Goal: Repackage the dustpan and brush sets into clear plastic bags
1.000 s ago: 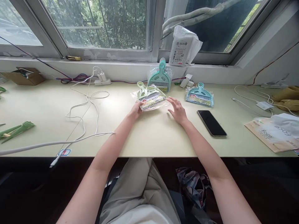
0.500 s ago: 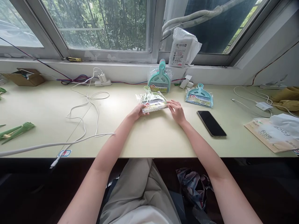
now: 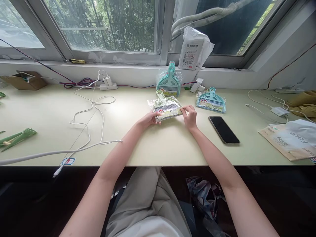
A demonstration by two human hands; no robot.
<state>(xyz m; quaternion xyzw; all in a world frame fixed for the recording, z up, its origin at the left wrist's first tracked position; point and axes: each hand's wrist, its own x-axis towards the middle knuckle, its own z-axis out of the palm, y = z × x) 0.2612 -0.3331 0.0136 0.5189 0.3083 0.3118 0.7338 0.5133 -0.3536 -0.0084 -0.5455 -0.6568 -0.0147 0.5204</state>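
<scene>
A pale green mini dustpan and brush set (image 3: 168, 106) in clear plastic wrapping is held between my two hands, slightly tilted, over the middle of the desk. My left hand (image 3: 149, 119) grips its lower left corner, thumb on the front and fingers beneath. At the right end, my right hand (image 3: 189, 116) pinches the edge of the wrapping with thumb and fingertips. Behind it, a stack of turquoise dustpan sets (image 3: 170, 80) leans upright against the wall. Another wrapped turquoise dustpan set (image 3: 211, 100) lies to the right of my right hand.
A black phone (image 3: 223, 129) lies right of my forearm, with a tissue pack (image 3: 290, 140) farther right. White cables (image 3: 92, 105) sprawl left, near a power strip (image 3: 108, 86). A cardboard box (image 3: 27, 80) stands at the back left. A white-wrapped package (image 3: 195, 49) rests on the sill.
The pale green dustpan set has shifted slightly right and its front has turned more toward me. My right hand has closed into a tighter pinch on its right edge.
</scene>
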